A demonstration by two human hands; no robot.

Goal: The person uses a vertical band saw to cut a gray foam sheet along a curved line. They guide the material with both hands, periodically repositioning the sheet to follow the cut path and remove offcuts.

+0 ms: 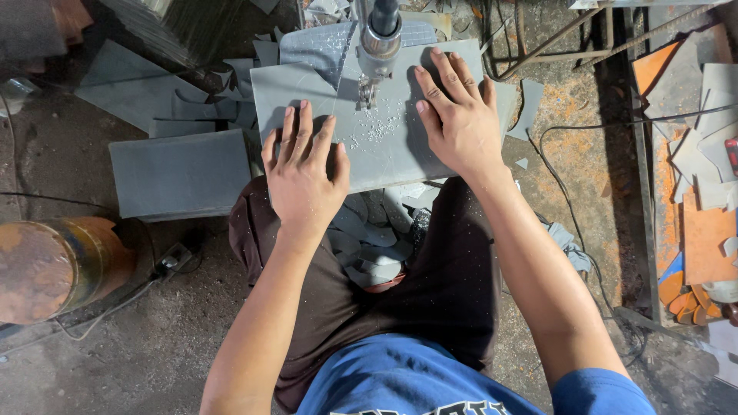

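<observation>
A flat grey sheet (384, 157) lies across my knees under an upright saw head (378, 48) whose thin blade meets the sheet near its middle, with pale dust around the cut. My left hand (304, 173) presses flat on the sheet's near left part, fingers spread. My right hand (455, 115) presses flat on the right part, fingers pointing away from me. Neither hand grips anything.
More grey sheets (181, 173) and cut-off scraps (369, 246) lie on the dirt floor to the left and between my legs. A rusty cylinder (58, 265) sits at the left. Orange and grey offcuts (703, 238) fill a frame at the right. Cables (569, 200) trail on the ground.
</observation>
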